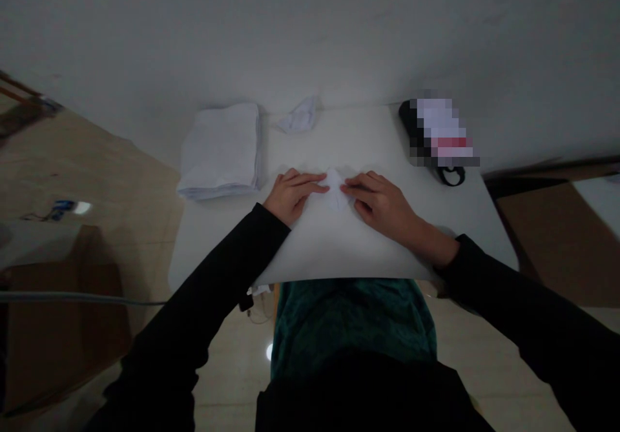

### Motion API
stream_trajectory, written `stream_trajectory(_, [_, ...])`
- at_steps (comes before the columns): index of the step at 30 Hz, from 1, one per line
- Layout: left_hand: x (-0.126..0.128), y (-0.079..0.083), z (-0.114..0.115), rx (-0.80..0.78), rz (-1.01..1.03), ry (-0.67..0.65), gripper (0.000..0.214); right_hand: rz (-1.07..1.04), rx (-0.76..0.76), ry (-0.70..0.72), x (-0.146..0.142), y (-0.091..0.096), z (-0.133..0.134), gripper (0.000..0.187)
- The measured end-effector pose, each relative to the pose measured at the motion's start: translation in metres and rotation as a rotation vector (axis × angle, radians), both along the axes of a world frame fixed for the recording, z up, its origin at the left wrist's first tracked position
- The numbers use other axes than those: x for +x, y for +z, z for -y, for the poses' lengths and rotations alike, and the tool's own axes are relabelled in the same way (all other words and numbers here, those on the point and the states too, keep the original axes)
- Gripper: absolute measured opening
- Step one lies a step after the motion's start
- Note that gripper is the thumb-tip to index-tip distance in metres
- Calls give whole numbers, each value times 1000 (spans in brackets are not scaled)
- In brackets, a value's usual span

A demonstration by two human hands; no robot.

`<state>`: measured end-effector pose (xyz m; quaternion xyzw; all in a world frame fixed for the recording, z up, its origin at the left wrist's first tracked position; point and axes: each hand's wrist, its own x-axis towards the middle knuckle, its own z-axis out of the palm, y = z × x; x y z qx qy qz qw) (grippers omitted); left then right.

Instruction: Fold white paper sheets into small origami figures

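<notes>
head view: left hand (293,196) and right hand (382,206) lie flat, fingers (310,179) spread out, not clenched, touching small folded white sheet (335,190) between them on white table (213,245); stack of folded white cloth (220,151) near left hand, crumpled white scrap (300,117) farther ahead

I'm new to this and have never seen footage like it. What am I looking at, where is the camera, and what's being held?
There's no machine here, just a person's two bare hands, seen from one camera worn on their head, looking forward and down. The left hand and right hand lie on a white table, fingertips on a small folded white sheet, paper or cloth. They rest on it rather than grip it. Farther along lie a stack of folded white sheets, a crumpled white piece and a black object, partly blurred out.
</notes>
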<state>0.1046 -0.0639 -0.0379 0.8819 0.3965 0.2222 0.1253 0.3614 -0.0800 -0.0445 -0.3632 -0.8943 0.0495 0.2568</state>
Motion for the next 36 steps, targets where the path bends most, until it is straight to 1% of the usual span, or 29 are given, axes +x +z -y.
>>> stream_trajectory(1, [-1,1,1,14,-34,-1,44,-27,-13,1,0,0,0,36])
stream_trajectory(3, [-1,3,3,42,-67,-49,48,-97,-36,1,-2,1,-1,33])
stream_trajectory(5, [1,5,3,57,-61,-115,52,-162,-66,5,-3,2,0,29])
stream_trajectory(7, [5,7,3,49,-44,-153,53,-204,-101,40,-4,3,0,27])
stream_trajectory(9, [8,6,1,32,-27,-185,48,-215,-132,100,-5,3,1,30])
stream_trajectory(12, [11,5,-1,62,9,-207,35,-194,-143,156,-7,2,4,42])
stream_trajectory(14, [11,5,-1,94,34,-210,30,-152,-102,141,-9,0,5,43])
stream_trajectory(17, [12,5,-2,75,84,-226,30,-49,44,98,-15,-2,4,31])
stream_trajectory(20, [11,4,-3,35,143,-259,36,27,168,133,-19,-1,1,24])
stream_trajectory(22, [8,4,-4,9,172,-298,43,25,188,175,-19,2,0,26])
stream_trajectory(24, [4,3,-5,-20,191,-317,51,1,158,211,-18,5,0,39])
stream_trajectory(26, [1,4,-4,-44,195,-300,54,9,123,235,-16,7,1,48])
stream_trajectory(27, [0,4,-3,-53,189,-282,54,26,125,234,-16,7,2,49])
stream_trajectory(29, [-1,6,-1,-57,150,-248,52,59,173,216,-16,6,3,44])
stream_trajectory(31, [0,8,1,-45,79,-209,50,68,239,204,-16,4,4,32])
stream_trajectory(32, [1,9,2,-30,48,-187,48,65,263,208,-16,3,4,28])
stream_trajectory(34, [3,10,2,11,31,-144,36,37,276,207,-15,4,2,25])
stream_trajectory(36, [7,11,2,43,103,-118,20,-41,219,178,-15,8,1,26])
